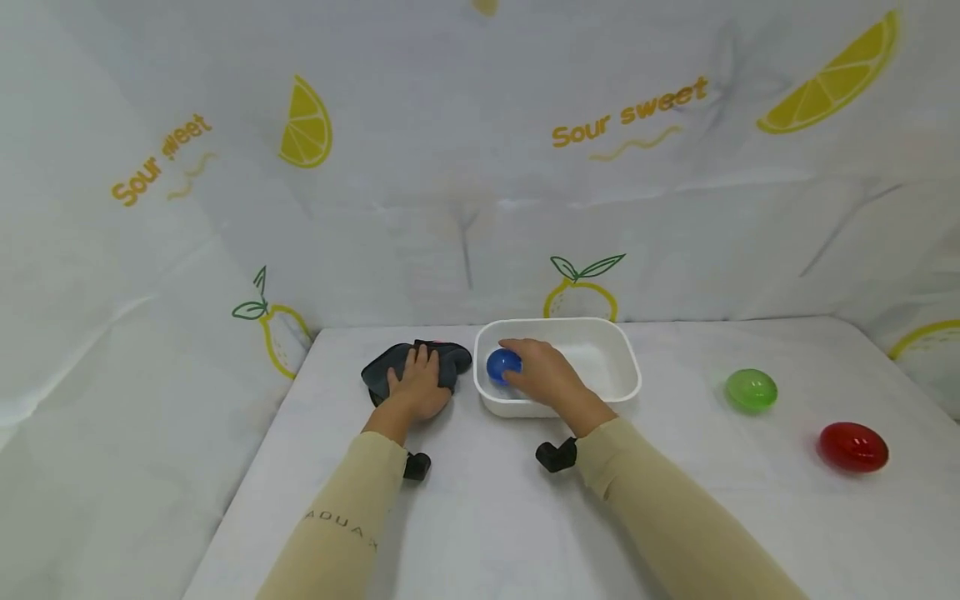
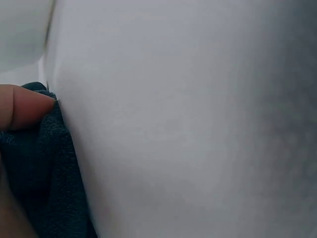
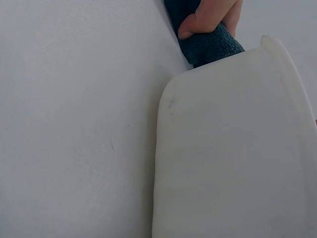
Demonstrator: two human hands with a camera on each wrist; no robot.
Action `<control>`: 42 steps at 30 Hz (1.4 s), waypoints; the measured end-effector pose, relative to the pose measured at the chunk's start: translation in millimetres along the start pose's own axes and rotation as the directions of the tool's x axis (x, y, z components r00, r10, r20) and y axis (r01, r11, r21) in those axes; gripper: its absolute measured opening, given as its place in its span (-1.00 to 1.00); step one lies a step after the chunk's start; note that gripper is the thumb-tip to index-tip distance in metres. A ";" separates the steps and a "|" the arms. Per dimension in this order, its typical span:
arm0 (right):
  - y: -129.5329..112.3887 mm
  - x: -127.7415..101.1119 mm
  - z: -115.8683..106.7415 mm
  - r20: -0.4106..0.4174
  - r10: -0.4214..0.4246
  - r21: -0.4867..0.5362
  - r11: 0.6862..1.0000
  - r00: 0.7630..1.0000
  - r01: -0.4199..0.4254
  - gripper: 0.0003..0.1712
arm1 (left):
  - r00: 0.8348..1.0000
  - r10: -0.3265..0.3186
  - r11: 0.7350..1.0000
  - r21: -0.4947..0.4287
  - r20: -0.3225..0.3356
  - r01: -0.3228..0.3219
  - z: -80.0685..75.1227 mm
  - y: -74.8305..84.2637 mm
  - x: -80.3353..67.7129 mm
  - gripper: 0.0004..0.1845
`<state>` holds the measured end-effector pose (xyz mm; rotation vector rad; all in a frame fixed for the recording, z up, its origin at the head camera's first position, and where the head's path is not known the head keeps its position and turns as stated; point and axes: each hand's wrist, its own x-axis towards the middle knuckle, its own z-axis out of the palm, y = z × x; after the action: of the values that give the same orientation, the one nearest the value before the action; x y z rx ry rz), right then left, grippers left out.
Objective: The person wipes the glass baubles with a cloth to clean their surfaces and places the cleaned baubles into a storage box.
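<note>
the right hand [image 1: 543,375] reaches into the white plastic tub [image 1: 622,354], its fingers curled over the top of a blue egg-shaped ball [image 1: 501,364] that sits at the tub's near-left corner, under the fingertips. the ball looks glossy and translucent, so it will probably be smooth and slippery, more so if wet; whether the tub holds water cannot be told from here. it looks light and small enough for one hand, and best taken with fingers and thumb wrapped round its widest part rather than pinched at the tips.

the left hand [image 1: 417,385] lies flat on a dark grey cloth [image 1: 452,365], fingers fairly straight and spread, pressing it to the white surface [image 1: 480,517] just left of the tub. in the left wrist view a finger [image 2: 22,106] rests on the cloth's [image 2: 44,168] fuzzy edge; the right wrist view shows the cloth [image 3: 208,44] touching or nearly touching the tub's outer wall [image 3: 233,148]. the cloth is soft and limp, likely absorbent, and will bunch wherever it is gathered.

well out to the right of the right hand lie a green egg-shaped ball [image 1: 751,389] and, farther right and nearer, a red egg-shaped ball [image 1: 852,447], apart from each other on the surface.
</note>
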<state>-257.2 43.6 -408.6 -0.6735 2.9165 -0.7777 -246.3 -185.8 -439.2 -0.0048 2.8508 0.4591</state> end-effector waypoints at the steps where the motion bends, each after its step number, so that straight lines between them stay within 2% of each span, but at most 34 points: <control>1: -0.6 1.0 0.6 -0.006 0.000 0.003 1.000 1.000 0.000 -0.38 | 1.000 0.001 1.000 -0.008 -0.010 -0.002 1.7 -1.3 1.5 -0.18; 8: -2.5 2.3 2.7 -0.059 0.029 -0.048 0.998 0.998 -0.032 -0.47 | 1.000 0.000 1.000 -0.015 -0.020 0.000 2.3 -3.5 5.7 -0.17; 12: -1.7 1.5 1.4 -0.042 0.046 -0.039 0.998 0.998 -0.048 -0.47 | 1.000 -0.003 1.000 -0.018 0.001 0.003 0.3 -1.0 7.2 -0.16; 20: 3.4 2.8 -6.6 0.023 0.068 -0.034 0.997 0.997 -0.068 -0.36 | 1.000 0.005 0.999 -0.035 0.021 -0.004 -5.4 6.2 12.4 -0.14; 29: 6.0 -1.5 -14.8 0.040 0.081 -0.051 0.996 0.996 -0.078 -0.33 | 0.999 0.003 0.999 -0.050 0.050 0.000 -8.4 4.0 11.6 -0.11; 38: 27.9 -24.6 -42.0 -0.056 -0.039 -0.106 0.994 0.998 0.033 -0.31 | 0.997 -0.001 0.999 -0.046 0.074 0.005 -14.4 1.1 3.7 -0.10; 42: 48.8 -45.7 -62.0 -0.145 -0.132 -0.190 0.976 0.981 0.103 -0.28 | 0.995 0.002 0.999 -0.050 0.099 0.003 -15.1 0.6 0.5 -0.09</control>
<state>-244.9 129.6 -381.1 -0.8443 3.1443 -0.6048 -250.6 -189.8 -425.2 0.0082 2.7413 0.5157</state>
